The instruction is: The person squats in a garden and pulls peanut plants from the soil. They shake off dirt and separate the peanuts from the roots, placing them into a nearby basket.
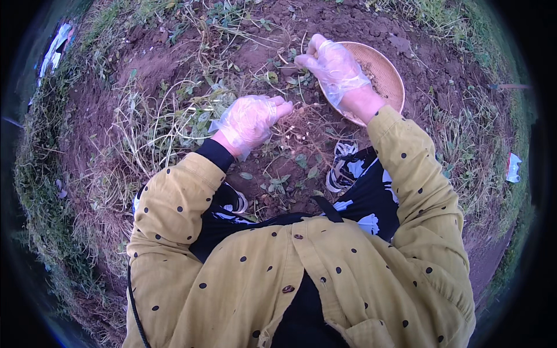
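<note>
Both hands wear thin clear plastic gloves. My left hand is closed around the stems of an uprooted plant, whose leafy stalks trail off to the left. Its tangled brown roots spread out to the right of the fingers, with a few small pale bits among them. My right hand is above the left side of a round woven basket, fingers curled together; whatever they hold is too small to make out. Small brownish pieces lie in the basket, partly hidden by the right hand and wrist.
Bare brown soil lies beyond the hands, strewn with pulled weeds and dry stalks. My shoes flank the patch below the roots. Green grass borders the plot. A white scrap lies far right, and pale litter at far left.
</note>
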A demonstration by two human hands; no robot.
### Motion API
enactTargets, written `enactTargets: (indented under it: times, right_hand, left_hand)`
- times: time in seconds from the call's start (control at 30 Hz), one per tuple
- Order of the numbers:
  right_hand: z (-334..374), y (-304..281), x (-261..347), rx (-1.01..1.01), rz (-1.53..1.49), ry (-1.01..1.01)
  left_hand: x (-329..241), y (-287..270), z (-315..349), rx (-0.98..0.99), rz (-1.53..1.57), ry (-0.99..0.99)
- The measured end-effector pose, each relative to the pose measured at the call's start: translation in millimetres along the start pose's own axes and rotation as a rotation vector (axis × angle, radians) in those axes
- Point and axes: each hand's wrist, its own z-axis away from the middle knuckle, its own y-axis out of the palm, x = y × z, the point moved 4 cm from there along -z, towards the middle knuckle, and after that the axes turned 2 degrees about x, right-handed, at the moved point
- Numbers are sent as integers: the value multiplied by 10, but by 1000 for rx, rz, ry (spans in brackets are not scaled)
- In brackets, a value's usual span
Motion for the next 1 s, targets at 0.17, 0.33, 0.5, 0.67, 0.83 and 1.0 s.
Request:
enactTargets:
  times: [0.17, 0.33, 0.5, 0.67, 0.83, 1.0]
  right_hand:
    - [-158, -697, -546, -109, 334, 193]
    - [-42, -603, -731, -241, 478, -33]
    - [14, -58, -15, 251, -387, -9]
    - [222, 212, 329, 508, -875, 61]
    - [86, 135, 330, 377, -575, 128]
    - [-43, 94, 162, 167, -177, 160]
  left_hand:
    - [219, -136, 66, -97, 474, -306]
    - [275, -324, 53, -126, 1231, -651]
    - [175, -305, 31, -55, 1571, -595]
    - [115, -196, 75, 156, 1800, -717]
    - [277, -129, 77, -126, 1721, -770]
    - [295, -212, -130, -252, 1535, -631]
